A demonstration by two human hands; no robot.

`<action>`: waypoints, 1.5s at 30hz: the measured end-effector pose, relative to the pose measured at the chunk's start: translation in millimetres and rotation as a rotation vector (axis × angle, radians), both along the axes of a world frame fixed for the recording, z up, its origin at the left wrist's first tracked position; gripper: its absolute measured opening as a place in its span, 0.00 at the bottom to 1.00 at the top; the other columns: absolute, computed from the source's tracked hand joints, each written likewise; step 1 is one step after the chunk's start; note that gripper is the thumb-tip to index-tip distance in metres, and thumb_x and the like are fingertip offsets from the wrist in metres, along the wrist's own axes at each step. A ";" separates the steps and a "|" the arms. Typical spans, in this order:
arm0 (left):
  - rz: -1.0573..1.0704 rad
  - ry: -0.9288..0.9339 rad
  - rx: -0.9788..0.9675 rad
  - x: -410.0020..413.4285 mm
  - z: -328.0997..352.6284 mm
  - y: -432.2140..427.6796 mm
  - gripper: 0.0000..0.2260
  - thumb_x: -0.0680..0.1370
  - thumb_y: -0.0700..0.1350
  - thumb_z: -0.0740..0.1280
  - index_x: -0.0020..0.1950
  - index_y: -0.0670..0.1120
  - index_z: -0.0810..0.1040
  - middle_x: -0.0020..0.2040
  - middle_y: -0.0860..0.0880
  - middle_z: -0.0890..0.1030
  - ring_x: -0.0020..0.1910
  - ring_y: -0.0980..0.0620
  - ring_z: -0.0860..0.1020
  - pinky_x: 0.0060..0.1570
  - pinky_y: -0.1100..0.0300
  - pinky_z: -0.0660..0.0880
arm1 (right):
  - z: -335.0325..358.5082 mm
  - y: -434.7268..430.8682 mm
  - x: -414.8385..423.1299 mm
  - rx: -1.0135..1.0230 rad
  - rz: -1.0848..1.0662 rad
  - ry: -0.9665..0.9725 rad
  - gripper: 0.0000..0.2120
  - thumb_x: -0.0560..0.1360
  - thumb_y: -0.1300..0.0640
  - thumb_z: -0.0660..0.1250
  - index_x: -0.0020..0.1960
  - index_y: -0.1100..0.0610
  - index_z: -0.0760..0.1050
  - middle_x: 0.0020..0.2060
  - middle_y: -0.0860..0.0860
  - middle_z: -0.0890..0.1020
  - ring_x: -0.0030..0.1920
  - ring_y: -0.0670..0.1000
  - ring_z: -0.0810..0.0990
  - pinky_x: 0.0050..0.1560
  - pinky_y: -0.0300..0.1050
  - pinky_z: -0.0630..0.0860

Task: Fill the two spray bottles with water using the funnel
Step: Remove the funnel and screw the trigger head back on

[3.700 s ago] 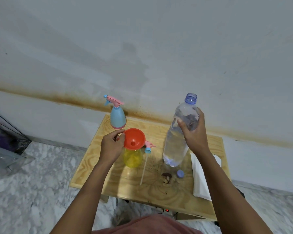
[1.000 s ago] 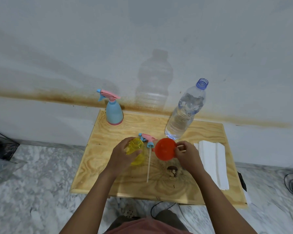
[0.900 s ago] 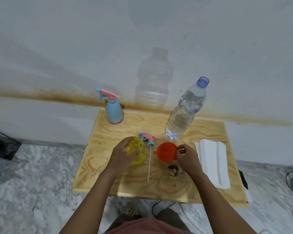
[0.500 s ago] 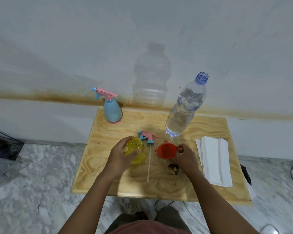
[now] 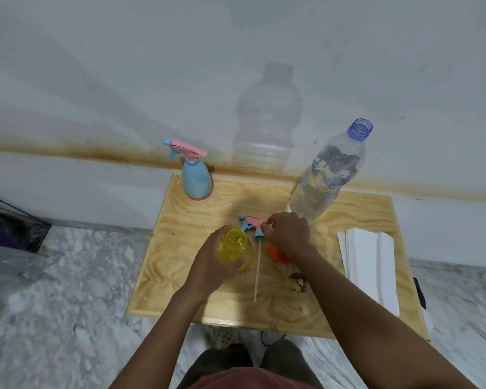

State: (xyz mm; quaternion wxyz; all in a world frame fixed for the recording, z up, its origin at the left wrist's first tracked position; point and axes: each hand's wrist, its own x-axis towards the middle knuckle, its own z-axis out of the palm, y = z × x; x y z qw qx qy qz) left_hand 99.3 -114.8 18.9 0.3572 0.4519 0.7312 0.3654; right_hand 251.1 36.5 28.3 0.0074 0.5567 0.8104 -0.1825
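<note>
The left hand (image 5: pixel 211 266) is gripping the yellow bottle (image 5: pixel 234 246), which is standing open-necked on the wooden surface (image 5: pixel 180 248). The right hand (image 5: pixel 288 234) is pinching the pink-and-blue sprayer (image 5: pixel 251 223), lying just beside the yellow bottle with its white tube (image 5: pixel 256 272) pointing toward the person. The orange funnel (image 5: pixel 277 255) is lying on the surface, partly hidden under the right wrist. The blue bottle (image 5: pixel 195 178), sprayer on, is standing at the far left corner. The uncapped water bottle (image 5: pixel 324 178) is standing behind the right hand. Folded tissues (image 5: pixel 369 265) are lying at the right.
</note>
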 end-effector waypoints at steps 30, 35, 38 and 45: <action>0.089 -0.044 0.004 6.9 -16.3 11.9 0.34 0.64 0.53 0.80 0.68 0.54 0.72 0.61 0.57 0.79 0.59 0.58 0.77 0.57 0.66 0.72 | 93.1 -23.5 10.0 -0.057 -0.225 0.885 0.10 0.78 0.53 0.68 0.50 0.59 0.82 0.35 0.46 0.82 0.34 0.37 0.78 0.38 0.30 0.71; 0.136 0.013 0.089 10.1 5.2 14.0 0.25 0.68 0.47 0.80 0.54 0.67 0.71 0.48 0.64 0.79 0.49 0.71 0.76 0.44 0.78 0.69 | 135.5 -35.9 7.7 0.031 -0.278 1.219 0.08 0.81 0.60 0.62 0.54 0.53 0.78 0.41 0.47 0.83 0.41 0.42 0.82 0.38 0.37 0.79; 0.127 0.007 0.123 5.8 15.1 16.5 0.25 0.68 0.44 0.79 0.52 0.68 0.72 0.50 0.60 0.81 0.51 0.64 0.79 0.48 0.72 0.71 | 149.0 -40.9 1.2 0.136 -0.249 1.323 0.10 0.82 0.61 0.61 0.58 0.49 0.75 0.45 0.43 0.83 0.44 0.41 0.83 0.40 0.35 0.78; 0.091 -0.001 0.167 -4.1 30.7 16.7 0.23 0.65 0.50 0.79 0.57 0.64 0.76 0.55 0.57 0.80 0.55 0.58 0.78 0.56 0.55 0.76 | 143.1 -50.6 -16.6 0.135 -0.168 1.309 0.10 0.81 0.57 0.64 0.60 0.45 0.74 0.50 0.47 0.83 0.50 0.47 0.82 0.49 0.40 0.78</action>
